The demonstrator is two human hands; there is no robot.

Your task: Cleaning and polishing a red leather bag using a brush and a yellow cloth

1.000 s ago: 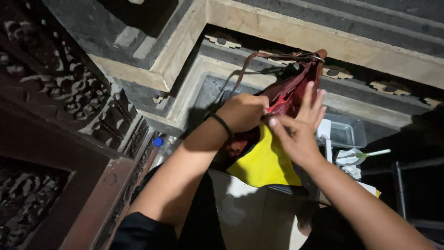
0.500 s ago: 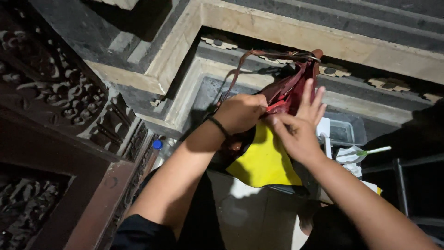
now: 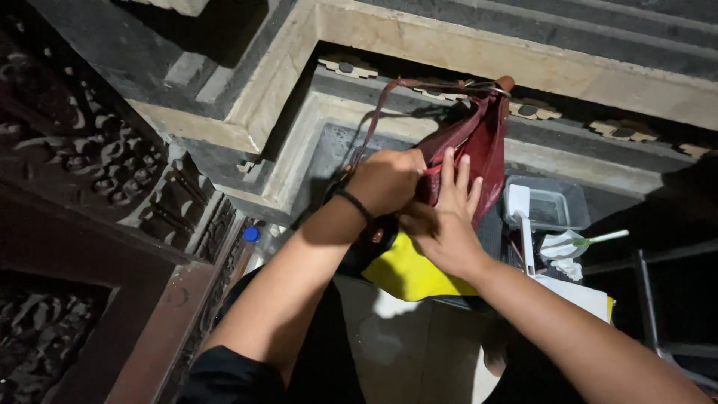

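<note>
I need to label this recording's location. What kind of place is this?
Probably an entrance of an old, ornate building: a dark carved wooden door on the left, stepped stone mouldings, and a red bag hanging by them.

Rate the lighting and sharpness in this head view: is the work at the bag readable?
Head view: hard light from the camera side falls on the left hand, right hand and dark red bag, which are sharp. The carved wood panel and right edge sink into shadow. The bag throws a dark shadow on the stone frame. No glare.
</note>
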